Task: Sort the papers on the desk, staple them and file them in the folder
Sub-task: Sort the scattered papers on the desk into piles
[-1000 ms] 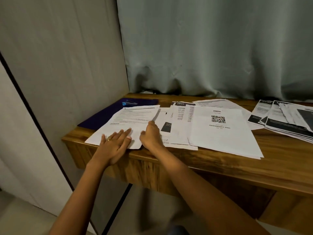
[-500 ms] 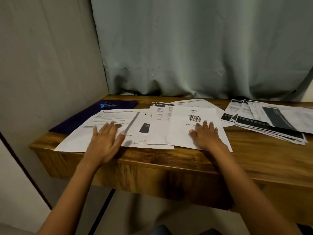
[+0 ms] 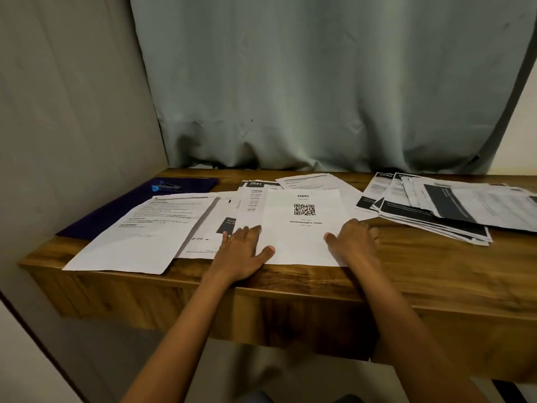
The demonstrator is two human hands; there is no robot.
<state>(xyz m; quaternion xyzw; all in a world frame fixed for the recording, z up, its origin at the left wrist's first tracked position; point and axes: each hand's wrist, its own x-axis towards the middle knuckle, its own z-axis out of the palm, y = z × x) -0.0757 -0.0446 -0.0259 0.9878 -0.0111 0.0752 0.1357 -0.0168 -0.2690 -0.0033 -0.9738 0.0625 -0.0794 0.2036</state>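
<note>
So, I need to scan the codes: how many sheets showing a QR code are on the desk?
1: the zepto sheet, front centre, between the left hand and the right hand. More may be hidden under the overlapping papers or in the right-side stack.

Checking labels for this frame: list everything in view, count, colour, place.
Brown wooden desk: one, under everything.
Flat dark-purple folder: one, desk's back left.
Small blue-tipped object: one, on the folder.
White QR-code sheet: one, centre front.
Overlapping white printed sheets: several, left of and behind it.
Stack of black-and-white papers: one, desk's right.
Grey-green fabric curtain: one, behind desk.
Left hand: flat, at the QR-code sheet's left edge.
Right hand: at its right edge.
</note>
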